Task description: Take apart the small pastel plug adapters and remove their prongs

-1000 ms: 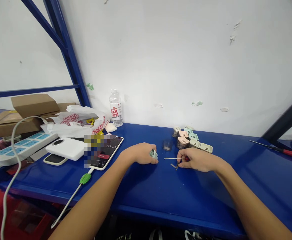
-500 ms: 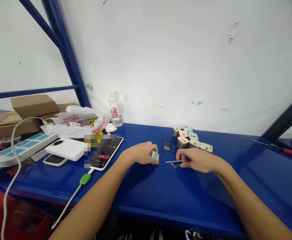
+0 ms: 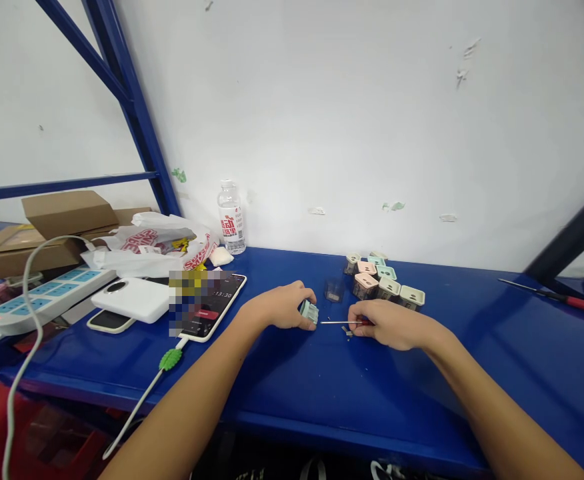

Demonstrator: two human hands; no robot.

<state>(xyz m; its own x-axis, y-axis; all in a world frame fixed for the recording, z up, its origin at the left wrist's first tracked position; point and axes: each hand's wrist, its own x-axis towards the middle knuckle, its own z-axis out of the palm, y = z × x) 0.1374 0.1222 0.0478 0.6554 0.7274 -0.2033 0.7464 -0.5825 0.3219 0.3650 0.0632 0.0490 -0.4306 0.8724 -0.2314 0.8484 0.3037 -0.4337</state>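
My left hand (image 3: 281, 307) grips a small mint-green plug housing (image 3: 309, 311) against the blue bench top. My right hand (image 3: 392, 325) is closed on a thin red-handled precision screwdriver (image 3: 339, 323), whose steel shaft points left towards the housing without clearly touching it. Just below the shaft lie small metal parts (image 3: 347, 332), close to my right fingers. Behind my hands stands a clear plastic cup (image 3: 334, 291), next to a cluster of pastel plug housings (image 3: 377, 280).
A phone (image 3: 212, 307) on a charging cable, a white power bank (image 3: 131, 300) and a power strip (image 3: 42, 297) lie to the left. Behind them are a plastic bag (image 3: 152, 243), cardboard boxes (image 3: 67, 217) and a water bottle (image 3: 231, 218). A longer red-handled screwdriver (image 3: 567, 300) lies at far right.
My right hand has shifted left with the screwdriver, bringing its tip closer to the mint-green housing. My left hand still holds the housing, turned slightly.
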